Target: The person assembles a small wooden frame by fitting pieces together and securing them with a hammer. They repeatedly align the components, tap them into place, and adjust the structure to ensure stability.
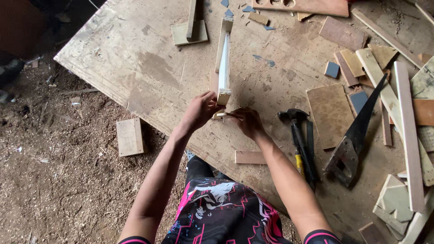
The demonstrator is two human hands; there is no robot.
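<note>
Sawdust floor surrounds rough plywood desk [135, 54]; left hand [201, 110] grips narrow wooden frame [223, 58], right hand [247, 121] pinches thin nail [233, 115] beside hammer [298, 135]

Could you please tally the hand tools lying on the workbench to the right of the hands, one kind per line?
Hammer: 1
Handsaw: 1
Total: 2
Both lie on the workbench, untouched by either hand.

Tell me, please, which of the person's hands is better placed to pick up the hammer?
The right hand, probably. The hammer lies just to its right on the workbench, while the left hand is on the far side, steadying the end of the wooden frame.
</note>
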